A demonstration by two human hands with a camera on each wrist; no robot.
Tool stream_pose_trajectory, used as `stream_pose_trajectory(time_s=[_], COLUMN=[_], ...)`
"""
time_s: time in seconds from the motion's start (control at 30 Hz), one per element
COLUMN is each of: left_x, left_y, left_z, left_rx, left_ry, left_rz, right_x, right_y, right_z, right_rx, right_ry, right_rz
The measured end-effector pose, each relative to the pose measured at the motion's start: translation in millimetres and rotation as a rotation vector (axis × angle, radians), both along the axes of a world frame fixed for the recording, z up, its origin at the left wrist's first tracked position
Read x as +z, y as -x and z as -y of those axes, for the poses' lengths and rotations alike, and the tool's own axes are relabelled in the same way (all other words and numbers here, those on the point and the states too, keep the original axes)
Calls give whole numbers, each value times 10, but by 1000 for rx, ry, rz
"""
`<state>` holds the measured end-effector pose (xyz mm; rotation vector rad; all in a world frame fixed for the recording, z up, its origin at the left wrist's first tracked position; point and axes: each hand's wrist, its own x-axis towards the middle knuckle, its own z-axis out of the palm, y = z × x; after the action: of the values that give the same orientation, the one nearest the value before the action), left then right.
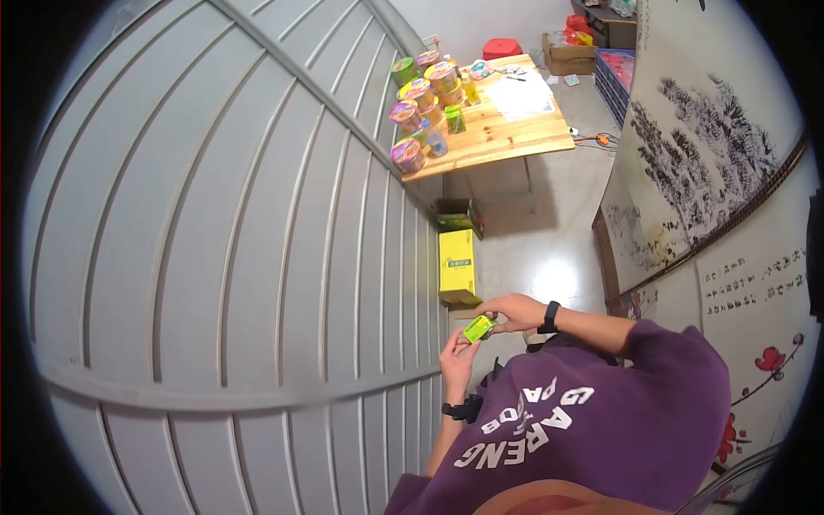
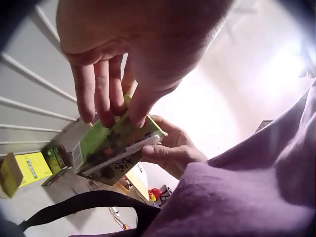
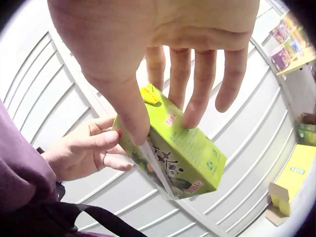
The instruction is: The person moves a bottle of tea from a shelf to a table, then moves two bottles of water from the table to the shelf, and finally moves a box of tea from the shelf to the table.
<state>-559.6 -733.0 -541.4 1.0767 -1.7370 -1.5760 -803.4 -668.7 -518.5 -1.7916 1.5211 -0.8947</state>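
A small green drink carton is held between both hands in front of the purple shirt. In the left wrist view, the left hand pinches the carton between thumb and fingers. A wrapped straw lies along its side. In the right wrist view, the right hand grips the carton with its thumb on the straw side and fingers on the opposite side. The left hand touches the carton's other end there.
A wooden table bears several instant noodle tubs, bottles and papers. Below it, a yellow box and an open green box stand by the grey ribbed wall. Painted screens stand at the right.
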Motion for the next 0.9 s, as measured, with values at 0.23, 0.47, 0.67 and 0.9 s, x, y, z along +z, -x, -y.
stream_pose_trajectory(time_s=[0.23, 0.47, 0.67, 0.9], left_x=[230, 267, -36, -154], left_y=[1201, 2096, 2565, 3198], left_z=[432, 651, 1415, 2780], left_rx=[-400, -609, -526, -579], left_ry=[165, 119, -27, -114], left_rz=[161, 206, 129, 270], right_x=[-137, -248, -376, -286], right_y=[700, 1259, 1798, 2585], right_z=[-459, -501, 269, 1610], right_rx=[-420, -640, -585, -503], right_ry=[-6, -12, -95, -13], right_rz=[274, 373, 388, 225])
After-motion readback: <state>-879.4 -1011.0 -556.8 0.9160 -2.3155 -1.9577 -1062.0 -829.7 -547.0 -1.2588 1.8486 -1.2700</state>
